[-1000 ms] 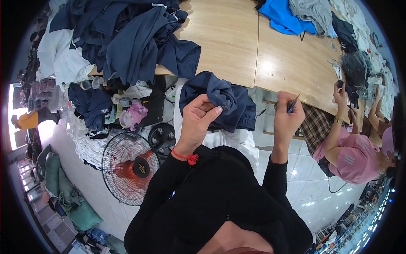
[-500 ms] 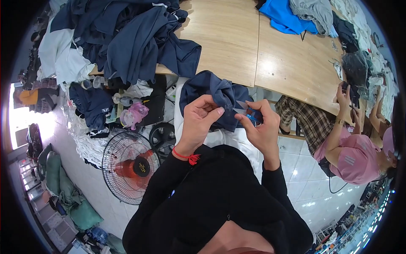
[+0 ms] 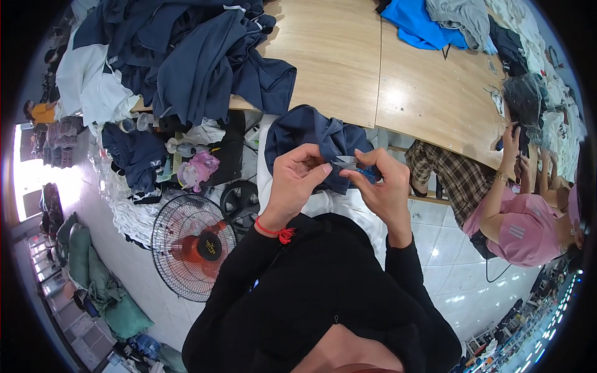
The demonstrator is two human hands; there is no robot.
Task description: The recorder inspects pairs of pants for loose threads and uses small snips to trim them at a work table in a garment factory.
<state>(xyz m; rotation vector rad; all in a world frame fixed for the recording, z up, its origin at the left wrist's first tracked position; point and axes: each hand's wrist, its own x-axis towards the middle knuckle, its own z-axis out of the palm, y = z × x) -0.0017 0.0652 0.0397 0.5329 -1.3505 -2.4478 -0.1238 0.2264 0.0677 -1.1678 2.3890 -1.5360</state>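
Note:
A dark navy garment (image 3: 298, 132) lies bunched over my lap, below the table's near edge. My left hand (image 3: 297, 179) pinches a fold of it between thumb and fingers; a red string bracelet circles that wrist. From the right, my right hand (image 3: 380, 180) grips a small pair of thread snips (image 3: 348, 163) with metal blades and blue on the handle. The blades point left and lie close together, with their tips at the pinched fabric by my left fingertips. Whether a thread lies between them is too small to tell.
A wooden table (image 3: 329, 56) spans the front, with a heap of navy garments (image 3: 199, 68) at left and blue clothing (image 3: 410, 25) at far right. A fan (image 3: 194, 245) stands left of my arm. A person in a pink top (image 3: 522, 230) works at right.
The snips' blades have come together and moved slightly left to the pinched fabric. My left hand stays nearly in place. At right, the co-worker's hands have shifted a little.

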